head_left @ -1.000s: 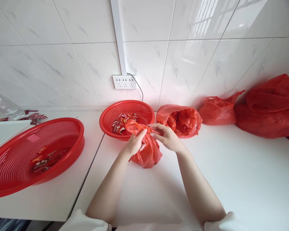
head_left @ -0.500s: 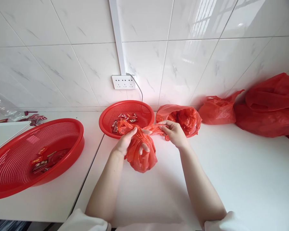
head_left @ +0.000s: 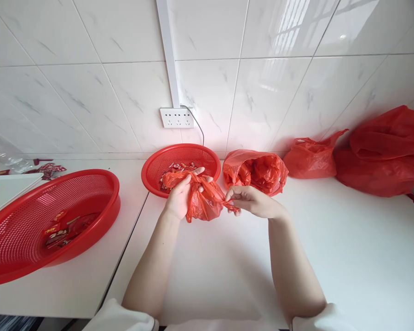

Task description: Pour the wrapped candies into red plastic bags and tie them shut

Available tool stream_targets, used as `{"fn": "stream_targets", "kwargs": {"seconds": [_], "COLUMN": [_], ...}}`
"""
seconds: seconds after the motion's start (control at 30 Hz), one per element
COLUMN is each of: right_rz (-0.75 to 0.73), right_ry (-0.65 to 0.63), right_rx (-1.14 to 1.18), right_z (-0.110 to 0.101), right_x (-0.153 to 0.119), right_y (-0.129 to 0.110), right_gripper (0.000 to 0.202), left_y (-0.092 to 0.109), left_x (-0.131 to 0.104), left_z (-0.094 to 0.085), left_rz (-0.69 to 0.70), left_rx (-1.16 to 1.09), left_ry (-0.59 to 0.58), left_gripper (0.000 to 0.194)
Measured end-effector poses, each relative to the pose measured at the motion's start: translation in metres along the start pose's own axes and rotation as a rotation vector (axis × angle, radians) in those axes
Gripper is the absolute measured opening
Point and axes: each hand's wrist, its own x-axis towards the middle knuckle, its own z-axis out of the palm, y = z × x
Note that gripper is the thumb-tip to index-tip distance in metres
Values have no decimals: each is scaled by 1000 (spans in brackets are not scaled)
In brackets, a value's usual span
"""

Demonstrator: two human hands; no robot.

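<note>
A red plastic bag (head_left: 206,204) is held up between both hands above the white table, its lower part bunched and rounded. My left hand (head_left: 180,196) grips the twisted upper part, with some fingers passing behind and through the plastic. On the right, my right hand (head_left: 250,201) pinches a stretched, twisted end of the same bag. Behind the bag stands a small round red basket (head_left: 152,168) with wrapped pieces in it. An open red bag (head_left: 234,161) stuffed with crumpled red plastic lies just behind my right hand.
A large red basket (head_left: 105,230) with wrapped pieces stands at the left, beside a white tray (head_left: 17,186). Tied red bags (head_left: 310,158) sit along the wall at the right. A power socket (head_left: 177,118) with a cable is on the tiled wall.
The held bag has risen and turned. My right hand has moved down and slightly right with its end of the bag, and my left fingers have shifted up.
</note>
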Motion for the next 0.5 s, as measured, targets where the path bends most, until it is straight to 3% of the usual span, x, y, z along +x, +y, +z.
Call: {"fn": "stream_targets", "kwargs": {"seconds": [0.13, 0.27, 0.37, 0.43, 0.5], "right_rz": [-114, -241, -281, -298, -304], "right_ry": [67, 251, 203, 163, 200], "right_rx": [-194, -139, -56, 33, 105], "right_z": [1, 11, 26, 34, 38], "right_x": [4, 8, 18, 26, 32], "right_y": [-2, -9, -8, -5, 0], "right_gripper": [23, 36, 52, 54, 51], "left_y": [5, 9, 7, 5, 4], "left_x": [-7, -16, -17, -17, -16], "left_z": [3, 11, 14, 14, 14], "left_rz": [9, -58, -60, -29, 6], "left_rx": [132, 310, 348, 337, 342], "left_ry": [-65, -202, -255, -258, -261], "left_gripper": [26, 21, 19, 18, 18]}}
